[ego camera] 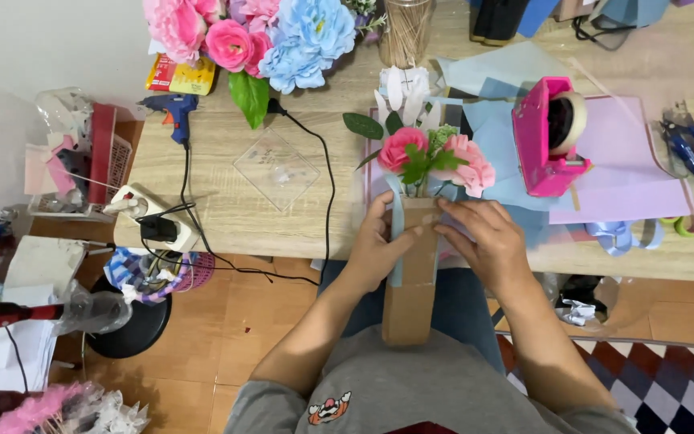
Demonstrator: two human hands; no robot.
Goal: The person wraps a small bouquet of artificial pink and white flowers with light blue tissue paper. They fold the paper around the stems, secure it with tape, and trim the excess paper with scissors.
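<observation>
Nearest the body, a brown paper wrap (411, 273) stands long and narrow, its long axis running straight away from the person's lap toward the table edge, lower end resting against the grey shirt. Left hand (377, 245) clasps the wrap's left side near the top, thumb pressing a pale blue ribbon (396, 241) that hangs down along the paper. Right hand (483, 241) lies on the right upper edge, fingers (453, 215) curled and pinching the rim; both hands sit level, neither clearly nearer. Just beyond the fingers, pink fabric roses (435, 157) with green leaves rise out of the wrap's mouth, over the wooden table (226, 193). Right of them, a pink tape dispenser (548, 137) stands on blue and lilac sheets. Farther left: a clear square dish (276, 169), a blue glue gun (172, 112), and at the far edge a big bunch of pink and blue flowers (259, 32).
</observation>
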